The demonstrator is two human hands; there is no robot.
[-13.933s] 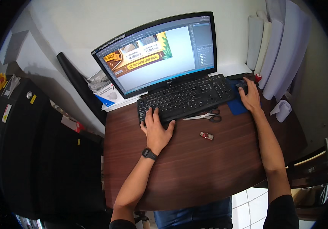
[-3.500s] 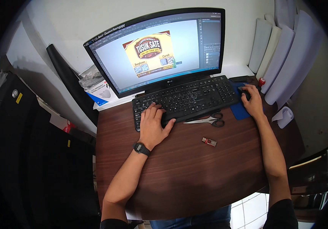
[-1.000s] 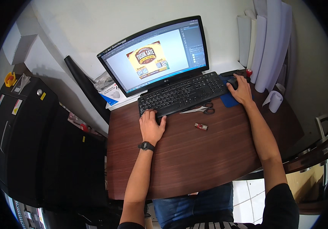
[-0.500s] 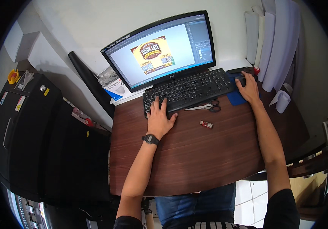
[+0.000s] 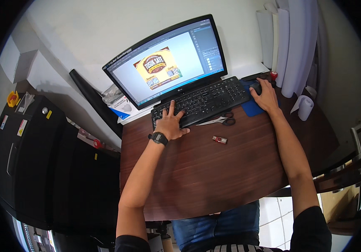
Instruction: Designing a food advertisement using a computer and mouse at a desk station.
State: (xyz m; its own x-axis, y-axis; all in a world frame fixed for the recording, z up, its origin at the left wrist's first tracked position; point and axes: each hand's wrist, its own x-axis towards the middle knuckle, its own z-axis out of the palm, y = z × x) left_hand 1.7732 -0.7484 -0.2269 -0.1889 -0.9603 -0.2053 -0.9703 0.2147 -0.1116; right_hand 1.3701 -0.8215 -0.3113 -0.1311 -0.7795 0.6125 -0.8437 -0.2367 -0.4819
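Observation:
My left hand (image 5: 169, 125) rests on the left end of a black keyboard (image 5: 203, 100), its fingers spread over the keys and thumb out to the side. A dark watch is on that wrist. At the keyboard's right, my right hand (image 5: 265, 96) curls over a black computer mouse (image 5: 256, 88) on a blue mouse pad (image 5: 252, 108). Behind the keyboard stands a black monitor (image 5: 209, 46), showing a yellow and brown label design in an editing window. Scissors (image 5: 228, 119) with black handles lie against the keyboard's front edge. Closer to me is a red and silver USB stick (image 5: 219, 140).
Tall white paper rolls (image 5: 287, 50) lean at the back right, with a small paper roll (image 5: 304, 110) and a red-topped object (image 5: 273, 76) near them. A big black machine (image 5: 33, 155) stands left of the brown desk (image 5: 205, 176). A long black tube (image 5: 92, 98) leans beside the monitor.
The view has shifted slightly, so the monitor and keyboard sit further left. My left hand's fingers have spread and changed place on the keys. My right hand stays on the mouse.

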